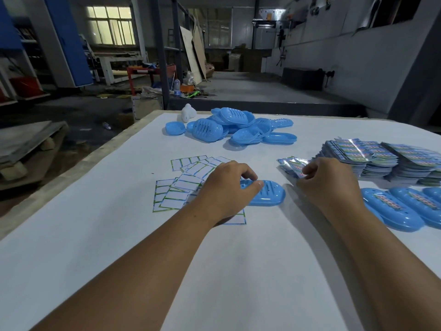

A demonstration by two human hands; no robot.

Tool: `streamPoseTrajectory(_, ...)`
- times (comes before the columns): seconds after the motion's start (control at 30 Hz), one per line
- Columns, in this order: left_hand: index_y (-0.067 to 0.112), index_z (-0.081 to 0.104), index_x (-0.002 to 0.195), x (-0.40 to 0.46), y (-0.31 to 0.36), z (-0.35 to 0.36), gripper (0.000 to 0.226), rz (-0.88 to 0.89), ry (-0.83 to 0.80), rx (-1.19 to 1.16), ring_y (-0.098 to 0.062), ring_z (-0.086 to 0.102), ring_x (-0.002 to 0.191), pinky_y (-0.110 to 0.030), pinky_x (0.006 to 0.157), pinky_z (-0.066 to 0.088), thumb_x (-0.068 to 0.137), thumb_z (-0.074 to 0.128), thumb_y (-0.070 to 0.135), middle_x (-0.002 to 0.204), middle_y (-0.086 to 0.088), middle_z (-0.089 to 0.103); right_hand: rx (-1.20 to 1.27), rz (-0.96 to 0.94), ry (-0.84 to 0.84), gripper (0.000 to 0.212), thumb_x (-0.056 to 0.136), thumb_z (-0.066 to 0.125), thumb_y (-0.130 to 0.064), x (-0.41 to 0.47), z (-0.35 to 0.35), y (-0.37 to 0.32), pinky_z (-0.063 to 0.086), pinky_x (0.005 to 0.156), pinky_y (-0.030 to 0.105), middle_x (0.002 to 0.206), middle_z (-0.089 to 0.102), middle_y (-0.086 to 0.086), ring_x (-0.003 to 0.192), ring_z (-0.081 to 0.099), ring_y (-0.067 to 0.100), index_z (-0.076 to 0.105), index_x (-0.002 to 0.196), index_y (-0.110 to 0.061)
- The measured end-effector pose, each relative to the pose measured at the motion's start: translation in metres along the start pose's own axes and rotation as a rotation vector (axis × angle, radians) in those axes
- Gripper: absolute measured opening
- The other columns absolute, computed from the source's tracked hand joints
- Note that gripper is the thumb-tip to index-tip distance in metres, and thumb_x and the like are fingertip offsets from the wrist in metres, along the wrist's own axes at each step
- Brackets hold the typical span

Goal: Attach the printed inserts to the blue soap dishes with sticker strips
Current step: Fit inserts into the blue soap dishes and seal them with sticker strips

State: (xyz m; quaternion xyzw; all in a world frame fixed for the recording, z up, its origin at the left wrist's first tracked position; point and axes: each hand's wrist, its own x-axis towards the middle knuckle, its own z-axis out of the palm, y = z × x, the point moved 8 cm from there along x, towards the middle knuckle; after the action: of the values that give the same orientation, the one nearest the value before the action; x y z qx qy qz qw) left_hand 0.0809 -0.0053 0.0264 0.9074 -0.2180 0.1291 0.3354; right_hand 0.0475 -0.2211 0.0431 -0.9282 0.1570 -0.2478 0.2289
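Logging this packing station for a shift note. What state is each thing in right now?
Left hand: gripping soap dish, no insert yet.
Right hand: pinching loose printed insert.
Finished dishes: inserts attached.
Dish pile: bare.
Sticker sheets: scattered.

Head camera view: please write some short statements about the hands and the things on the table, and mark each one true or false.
1. The left hand rests on a blue soap dish. True.
2. The right hand holds a white bottle. False: its fingers touch loose printed inserts.
3. A pile of blue soap dishes lies at the far side of the table. True.
4. The sticker sheets lie to the right of the right hand. False: they lie by the left hand.
5. The dishes on the right carry inserts. True.
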Motion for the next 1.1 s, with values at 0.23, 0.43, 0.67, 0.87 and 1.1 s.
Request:
streamPoseTrajectory(0.23, 0.031, 0.069, 0.101, 0.001, 0.002, -0.002, 0.021, 0.001, 0.014, 0.005, -0.008, 0.054, 0.099, -0.021, 0.075, 0.041, 0.091, 0.064, 0.049, 0.105, 0.009, 0.065, 0.049, 0.054, -0.024, 0.01, 0.082, 0.065, -0.028, -0.003, 0.001, 0.002, 0.053, 0.076, 0.035, 0.091, 0.072, -0.006, 0.09, 0.065, 0.025, 0.07, 0.092, -0.027)
streamPoseTrajectory(0.43, 0.03, 0.069, 0.1, 0.001, 0.003, -0.001, 0.019, 0.015, 0.02, -0.005, -0.008, 0.055, 0.096, -0.013, 0.068, 0.036, 0.091, 0.064, 0.046, 0.103, 0.009, 0.066, 0.021, -0.059, -0.068, 0.021, 0.083, 0.062, -0.014, -0.007, 0.009, -0.006, 0.055, 0.079, 0.038, 0.093, 0.075, 0.015, 0.097, 0.066, 0.036, 0.071, 0.097, -0.001)
streamPoseTrajectory(0.67, 0.03, 0.068, 0.101, 0.001, 0.004, 0.0, 0.019, 0.007, 0.015, 0.002, -0.008, 0.055, 0.097, -0.017, 0.071, 0.042, 0.092, 0.064, 0.046, 0.102, 0.009, 0.065, -0.002, -0.048, -0.072, 0.028, 0.086, 0.061, -0.011, -0.005, 0.009, -0.005, 0.049, 0.081, 0.032, 0.101, 0.076, 0.009, 0.102, 0.066, 0.032, 0.074, 0.111, -0.009)
streamPoseTrajectory(0.87, 0.028, 0.069, 0.1, 0.0, 0.006, -0.001, 0.018, 0.016, 0.008, 0.005, -0.009, 0.056, 0.097, -0.025, 0.079, 0.049, 0.092, 0.064, 0.044, 0.102, 0.007, 0.066, 0.046, -0.039, -0.047, 0.028, 0.086, 0.062, -0.011, -0.005, 0.004, -0.006, 0.049, 0.081, 0.032, 0.101, 0.076, 0.006, 0.1, 0.066, 0.029, 0.074, 0.112, -0.012)
streamPoseTrajectory(1.1, 0.013, 0.074, 0.09, 0.002, 0.006, -0.003, 0.038, -0.018, 0.047, -0.073, -0.018, 0.06, 0.091, -0.038, 0.085, 0.05, 0.101, 0.05, 0.041, 0.092, -0.002, 0.07, 0.242, -0.202, 0.105, 0.02, 0.088, 0.071, -0.015, -0.012, -0.011, -0.029, 0.051, 0.079, 0.027, 0.089, 0.077, -0.001, 0.084, 0.069, 0.018, 0.075, 0.107, -0.015)
